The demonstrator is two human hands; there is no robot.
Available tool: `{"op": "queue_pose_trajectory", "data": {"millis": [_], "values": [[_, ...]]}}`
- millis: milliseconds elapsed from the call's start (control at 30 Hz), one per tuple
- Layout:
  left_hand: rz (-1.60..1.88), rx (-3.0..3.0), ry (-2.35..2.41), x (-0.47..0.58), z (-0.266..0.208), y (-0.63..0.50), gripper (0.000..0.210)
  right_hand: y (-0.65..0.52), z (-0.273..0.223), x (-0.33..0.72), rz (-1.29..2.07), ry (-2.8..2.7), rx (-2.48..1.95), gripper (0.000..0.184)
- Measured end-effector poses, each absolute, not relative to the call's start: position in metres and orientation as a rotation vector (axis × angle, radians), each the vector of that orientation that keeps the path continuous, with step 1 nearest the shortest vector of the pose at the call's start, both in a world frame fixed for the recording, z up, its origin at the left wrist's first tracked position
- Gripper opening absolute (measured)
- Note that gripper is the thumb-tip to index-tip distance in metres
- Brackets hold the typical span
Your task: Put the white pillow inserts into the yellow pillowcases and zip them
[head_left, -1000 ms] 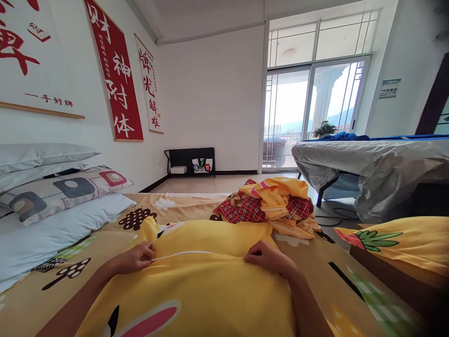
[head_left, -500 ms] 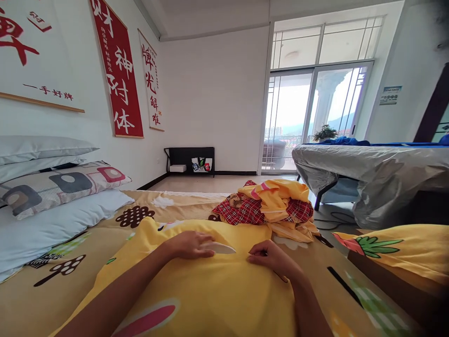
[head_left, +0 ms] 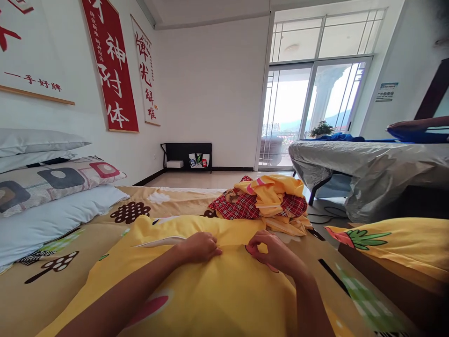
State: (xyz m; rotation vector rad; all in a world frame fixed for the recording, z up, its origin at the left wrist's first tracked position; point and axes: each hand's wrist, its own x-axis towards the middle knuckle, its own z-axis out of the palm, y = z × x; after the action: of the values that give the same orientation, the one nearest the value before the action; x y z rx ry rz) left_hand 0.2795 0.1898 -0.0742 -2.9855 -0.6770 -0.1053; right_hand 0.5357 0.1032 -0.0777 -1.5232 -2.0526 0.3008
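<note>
Both hands pinch the yellow pillowcase [head_left: 210,290] lying across the bed [head_left: 45,290]: the left hand [head_left: 200,246] grips its top edge by the white zip opening, the right hand [head_left: 271,250] closes on a fold just beside it. Over the past second the left hand has travelled from the far left end of the opening to the middle, nearly meeting the right. A red-checked and yellow bundle [head_left: 263,203] lies beyond the hands; stacked pillows [head_left: 52,187] line the left wall; a covered table [head_left: 368,168] stands well apart.

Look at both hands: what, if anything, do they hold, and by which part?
Both hands grip the yellow pillowcase along its far edge: the left hand pinches it, and the right hand pinches it beside that.
</note>
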Motion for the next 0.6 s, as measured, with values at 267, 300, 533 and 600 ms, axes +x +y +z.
{"op": "queue_pose_trajectory", "data": {"millis": [267,300,533,600], "values": [[-0.031,-2.764,-0.745,0.282,-0.071,0.169,0.022,0.109,-0.088,0.527,0.108,-2.039,-1.752,0.017],[-0.063,-2.772,-0.739,0.286,-0.068,0.165,0.019,0.110,-0.088,0.525,0.099,-2.019,-1.770,0.017],[-0.379,-2.955,-0.907,0.331,-0.063,0.156,0.035,0.111,-0.084,0.520,0.017,-1.979,-1.716,0.022],[-0.363,-2.935,-0.879,0.341,-0.067,0.156,0.025,0.110,-0.083,0.522,0.017,-1.980,-1.712,0.021]]}}
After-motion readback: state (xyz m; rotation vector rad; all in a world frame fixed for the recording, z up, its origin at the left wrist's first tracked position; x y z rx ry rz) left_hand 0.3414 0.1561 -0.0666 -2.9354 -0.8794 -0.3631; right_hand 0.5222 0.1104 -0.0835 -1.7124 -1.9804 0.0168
